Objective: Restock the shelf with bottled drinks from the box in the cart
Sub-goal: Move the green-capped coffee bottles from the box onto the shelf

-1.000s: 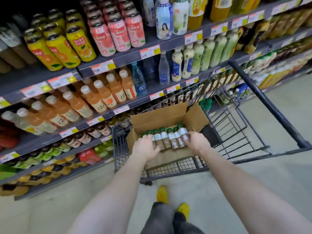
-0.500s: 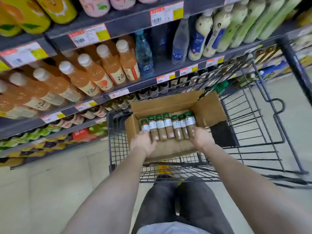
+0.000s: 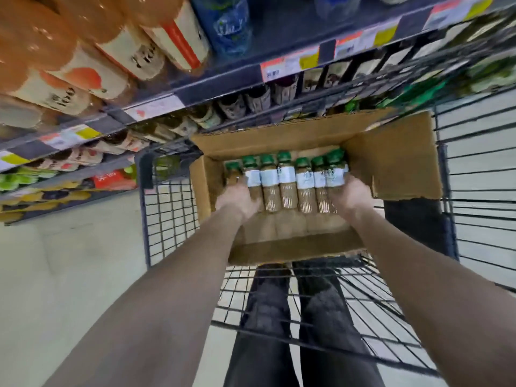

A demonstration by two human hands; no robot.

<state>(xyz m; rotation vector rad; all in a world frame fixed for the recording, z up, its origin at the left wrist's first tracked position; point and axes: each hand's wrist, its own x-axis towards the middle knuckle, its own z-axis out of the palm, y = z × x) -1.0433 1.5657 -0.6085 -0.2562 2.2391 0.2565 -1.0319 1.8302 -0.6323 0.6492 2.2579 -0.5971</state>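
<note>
An open cardboard box (image 3: 396,160) sits in a black wire cart (image 3: 167,219). Over the box hangs a row of several small bottles (image 3: 287,188) with green caps, white labels and brown drink. My left hand (image 3: 237,199) grips the left end of the row and my right hand (image 3: 349,196) grips the right end, squeezing the bottles together between them. My fingers are hidden under the bottles. The box floor below the row shows bare cardboard.
Shelves (image 3: 223,82) with price tags run along the far side of the cart. Large orange drink bottles (image 3: 83,60) fill the shelf above, small dark bottles (image 3: 251,101) the one below. Pale floor lies left of the cart. My dark trouser legs (image 3: 293,317) show through the cart.
The camera has dropped and come much closer to the cart and shelves. Both hands keep their hold on the bottle row, which sits a little higher over the box.
</note>
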